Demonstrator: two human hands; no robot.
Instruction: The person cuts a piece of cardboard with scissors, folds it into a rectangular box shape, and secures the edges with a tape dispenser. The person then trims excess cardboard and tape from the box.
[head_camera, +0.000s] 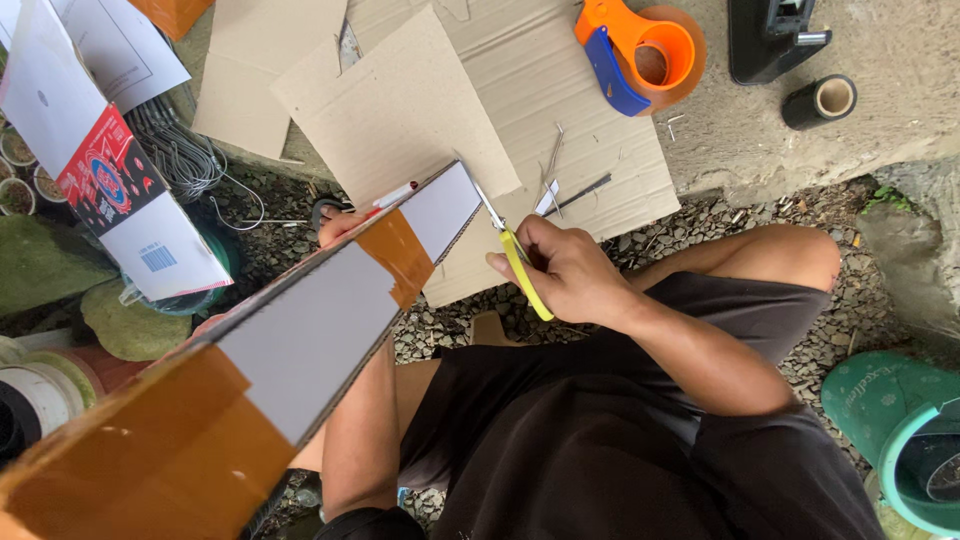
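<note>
The person wears black shorts (600, 400) and, seemingly, a black top (640, 480).

Matt corrugated cardboard panel (300, 340) bears glossy brown tape (400, 255).

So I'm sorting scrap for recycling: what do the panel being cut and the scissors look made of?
The panel looks like corrugated cardboard: its edge shows fluting, with glossy brown tape over a grey face. The scissors seem to have shiny metal blades and smooth yellow handles, probably plastic.

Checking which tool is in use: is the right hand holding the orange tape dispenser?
No: the right hand grips yellow-handled scissors; the orange tape dispenser lies apart.
</note>
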